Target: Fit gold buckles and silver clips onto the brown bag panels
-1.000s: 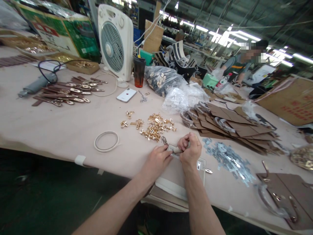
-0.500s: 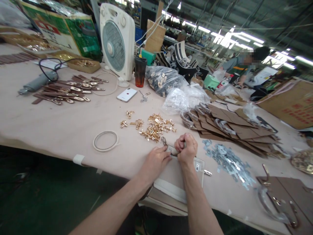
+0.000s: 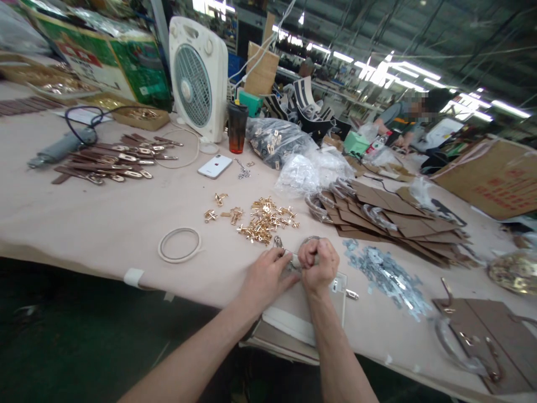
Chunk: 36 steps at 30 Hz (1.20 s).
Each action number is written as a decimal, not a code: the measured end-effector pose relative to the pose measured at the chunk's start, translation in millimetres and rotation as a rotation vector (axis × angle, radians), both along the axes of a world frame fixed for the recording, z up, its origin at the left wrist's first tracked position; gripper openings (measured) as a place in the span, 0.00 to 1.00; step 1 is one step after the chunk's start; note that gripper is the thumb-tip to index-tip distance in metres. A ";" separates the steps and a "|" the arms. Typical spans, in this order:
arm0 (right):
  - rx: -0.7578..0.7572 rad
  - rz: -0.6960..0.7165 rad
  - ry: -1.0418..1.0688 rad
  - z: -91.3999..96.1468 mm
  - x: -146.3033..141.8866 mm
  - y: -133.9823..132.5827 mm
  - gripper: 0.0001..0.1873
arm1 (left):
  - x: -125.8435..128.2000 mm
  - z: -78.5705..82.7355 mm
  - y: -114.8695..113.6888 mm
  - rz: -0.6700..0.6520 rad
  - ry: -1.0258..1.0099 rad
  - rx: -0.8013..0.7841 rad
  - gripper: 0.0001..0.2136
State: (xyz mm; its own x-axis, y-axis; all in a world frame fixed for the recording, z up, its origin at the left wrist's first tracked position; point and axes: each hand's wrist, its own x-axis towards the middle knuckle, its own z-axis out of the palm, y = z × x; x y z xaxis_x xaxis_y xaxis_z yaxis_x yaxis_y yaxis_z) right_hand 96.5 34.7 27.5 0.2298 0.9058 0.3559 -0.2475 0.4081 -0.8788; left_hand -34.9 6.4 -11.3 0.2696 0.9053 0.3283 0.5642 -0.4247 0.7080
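My left hand (image 3: 266, 275) lies on the near side of a brown bag (image 3: 293, 313) with a clear-edged panel at the table's front edge. Its fingers are stretched forward and its thumb is apart, next to a small metal clasp (image 3: 278, 242). Close beside it my right hand (image 3: 319, 263) is closed in a fist above the bag. A pale tip shows at its left side, but the fingers hide what it grips. Another metal clasp (image 3: 351, 294) sticks out to the right of the bag. Beyond the hands lies a pile of gold fittings (image 3: 266, 219).
Flat silver plates (image 3: 388, 274) and stacked brown bag pieces (image 3: 390, 215) lie to the right. On the left are a tape roll (image 3: 179, 245), leather straps (image 3: 113, 159) and a grey electric tool (image 3: 62, 148). A fan (image 3: 197, 84), tumbler (image 3: 238, 127) and phone (image 3: 215, 166) stand behind.
My right hand has turned slightly and sits a little lower over the bag. The left stays almost in place. The whole view has shifted a little.
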 end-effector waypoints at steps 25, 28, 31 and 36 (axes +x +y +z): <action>-0.110 0.012 0.009 13.6 -4.7 16.2 0.21 | 1.1 -3.3 3.8 0.010 0.000 -0.028 0.22; -0.005 -0.022 0.035 17.6 -7.3 9.4 0.22 | 0.8 -3.4 3.2 0.013 -0.004 -0.022 0.22; -0.042 -0.012 -0.080 11.4 -13.5 4.8 0.23 | 0.8 -1.7 3.0 0.008 -0.007 -0.014 0.19; -0.033 0.002 -0.073 16.0 -12.1 3.9 0.22 | 1.7 -3.9 3.6 0.010 0.008 0.006 0.21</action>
